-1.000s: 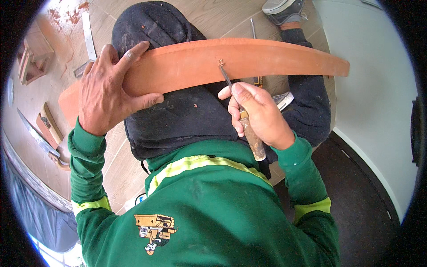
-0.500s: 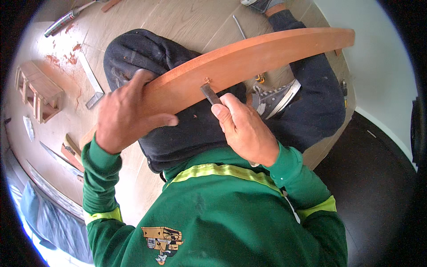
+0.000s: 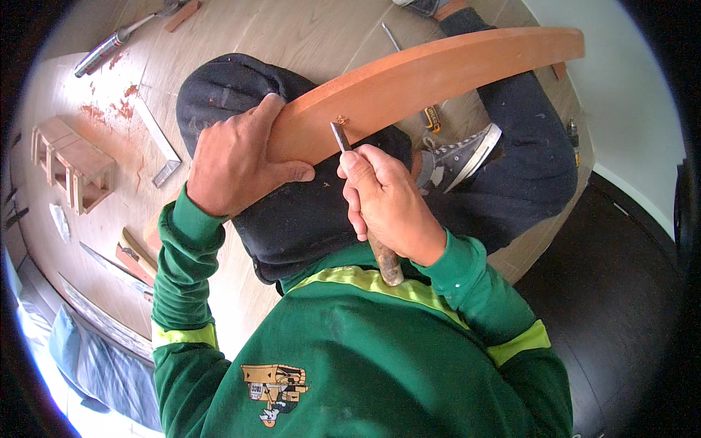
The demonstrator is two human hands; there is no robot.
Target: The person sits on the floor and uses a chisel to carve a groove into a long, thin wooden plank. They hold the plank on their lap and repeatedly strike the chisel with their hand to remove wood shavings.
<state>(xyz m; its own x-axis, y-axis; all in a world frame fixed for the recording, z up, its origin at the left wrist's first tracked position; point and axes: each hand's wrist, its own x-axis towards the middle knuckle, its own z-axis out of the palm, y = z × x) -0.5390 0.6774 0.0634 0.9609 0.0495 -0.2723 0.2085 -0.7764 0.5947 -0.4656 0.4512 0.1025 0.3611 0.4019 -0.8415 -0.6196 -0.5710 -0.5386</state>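
Note:
A long reddish-brown wooden board (image 3: 431, 80) lies slantwise across my legs, its far end reaching up to the right. My left hand (image 3: 244, 157) is clamped round the board's left part, thumb on the face nearer me and fingers over the far edge. In my right hand (image 3: 394, 201) is a chisel (image 3: 385, 261), its worn handle pointing back toward my body. The metal blade's tip is at the board's lower face, just below a small clump of wood shavings (image 3: 342, 120). I cannot tell whether the tip touches the wood.
Left on the floor are a small wooden frame (image 3: 77, 164), a metal square (image 3: 157, 139), a wooden hand plane (image 3: 135, 255) and a saw blade (image 3: 109, 266). A sealant tube (image 3: 102, 55) lies beyond. A screwdriver (image 3: 391, 36) lies past the board. A white wall (image 3: 628, 80) rises right.
My right hand has turned the chisel, so its blade looks narrower and more of its handle shows. The left hand has moved up and right, and the board's right part has risen slightly in view.

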